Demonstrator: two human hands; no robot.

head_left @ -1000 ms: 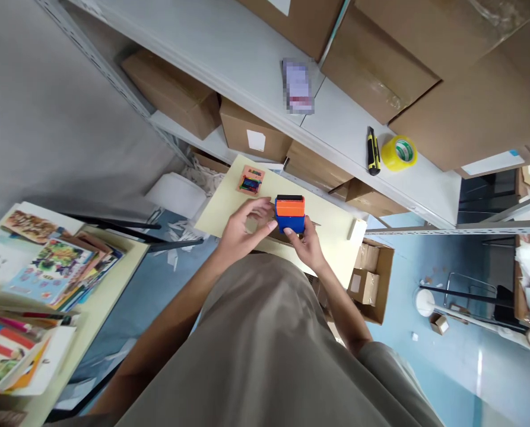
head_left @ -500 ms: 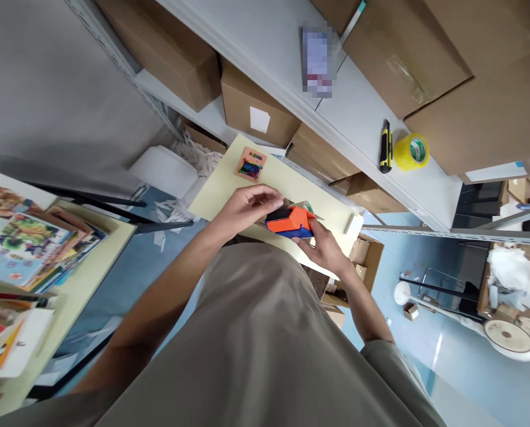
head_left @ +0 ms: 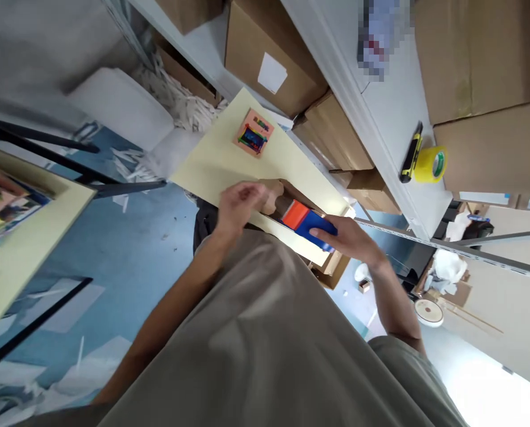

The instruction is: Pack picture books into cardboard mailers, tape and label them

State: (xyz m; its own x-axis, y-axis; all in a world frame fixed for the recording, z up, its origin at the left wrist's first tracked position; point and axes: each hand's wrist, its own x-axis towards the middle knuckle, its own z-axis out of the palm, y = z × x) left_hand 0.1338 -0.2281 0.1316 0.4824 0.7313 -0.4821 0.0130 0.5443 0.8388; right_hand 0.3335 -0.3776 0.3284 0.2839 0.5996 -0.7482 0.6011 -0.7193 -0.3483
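My right hand grips one end of a small blue and orange box, thumb across its blue face. Its orange end points left, over a brown cardboard piece that looks like an open carton on the pale yellow table. My left hand is beside the carton's left part, its fingers smeared by motion. Whether those fingers touch the cardboard I cannot tell. Farther back on the table lies a pink-orange card or packet with a dark, colour-edged picture.
A grey shelf runs along the far side, bearing cardboard boxes, a yellow-black box cutter and a yellow tape roll. Another table with books stands at left. Paper scraps lie on the blue floor.
The box has turned in my right hand, showing more blue, and has shifted right. My left hand has drawn away from it. Brown cardboard now shows between the hands; the view has swung.
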